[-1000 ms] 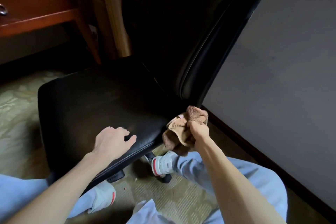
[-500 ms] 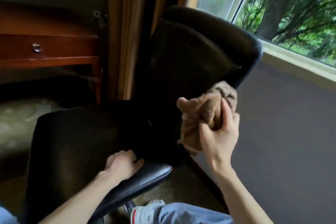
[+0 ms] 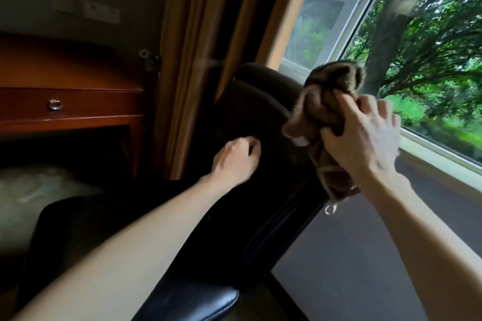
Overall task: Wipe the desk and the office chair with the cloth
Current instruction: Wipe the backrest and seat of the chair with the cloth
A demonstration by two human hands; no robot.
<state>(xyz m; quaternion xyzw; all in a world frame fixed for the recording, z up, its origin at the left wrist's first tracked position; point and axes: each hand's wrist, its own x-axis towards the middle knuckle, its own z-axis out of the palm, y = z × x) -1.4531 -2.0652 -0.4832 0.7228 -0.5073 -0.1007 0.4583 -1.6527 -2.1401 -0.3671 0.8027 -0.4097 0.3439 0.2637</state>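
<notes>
A black leather office chair (image 3: 250, 117) fills the middle of the head view, its backrest tilted up to the right. My right hand (image 3: 362, 138) grips a bunched brown cloth (image 3: 323, 109) against the upper right edge of the backrest. My left hand (image 3: 234, 159) is in front of the backrest's middle with fingers loosely curled and holding nothing; whether it touches the leather is unclear. The wooden desk (image 3: 73, 104) with a drawer knob (image 3: 55, 105) stands at the left, beyond the chair seat (image 3: 193, 300).
Tan curtains (image 3: 198, 41) hang behind the chair. A large window (image 3: 417, 47) with a sill runs along the right, above a grey wall (image 3: 365, 255). Patterned carpet (image 3: 23, 190) shows at the left under the desk.
The view has lifted from the seat to the backrest. My right hand rose with the cloth from the seat's edge to the backrest's top. My left hand left the seat and moved up.
</notes>
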